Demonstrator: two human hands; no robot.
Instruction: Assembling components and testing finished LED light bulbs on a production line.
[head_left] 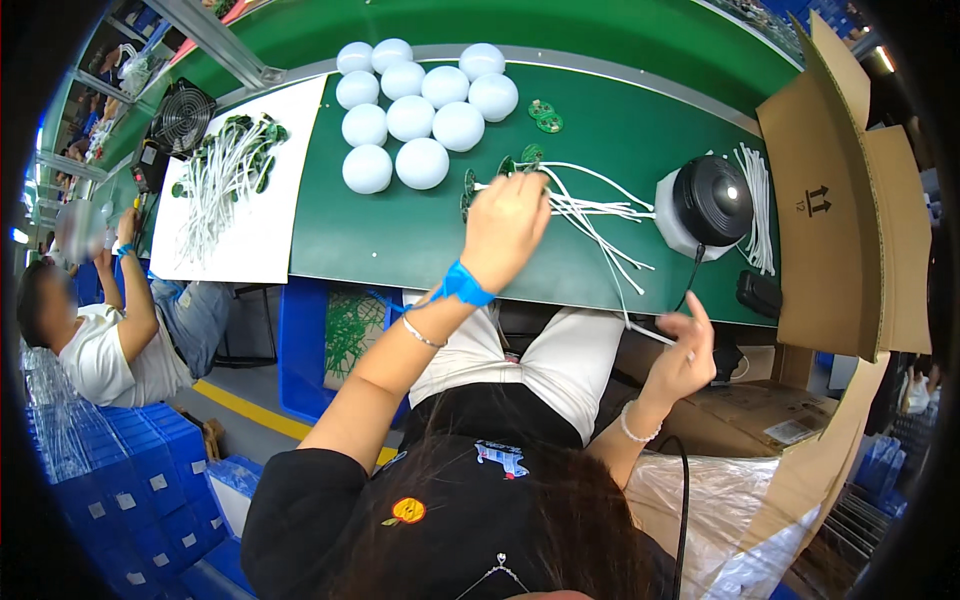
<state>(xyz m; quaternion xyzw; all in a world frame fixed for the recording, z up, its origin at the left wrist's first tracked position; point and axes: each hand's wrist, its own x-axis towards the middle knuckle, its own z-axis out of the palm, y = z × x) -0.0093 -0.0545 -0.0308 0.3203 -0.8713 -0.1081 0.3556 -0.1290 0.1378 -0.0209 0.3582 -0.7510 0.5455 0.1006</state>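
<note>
Lying near the centre of the frame, white wires (600, 209) with round green boards (468, 188) rest on the tabletop (400, 245). The left hand (507, 225) has its fingers curled close over the board ends; whether they grip one, I cannot tell. The right hand (685, 350), lower right of centre, seems to hold a single wire (650, 333) in half-curled fingers. Wires should be light and limp; boards, thin, stiff and probably fragile, are best taken by the rim, without tugging their joints.
</note>
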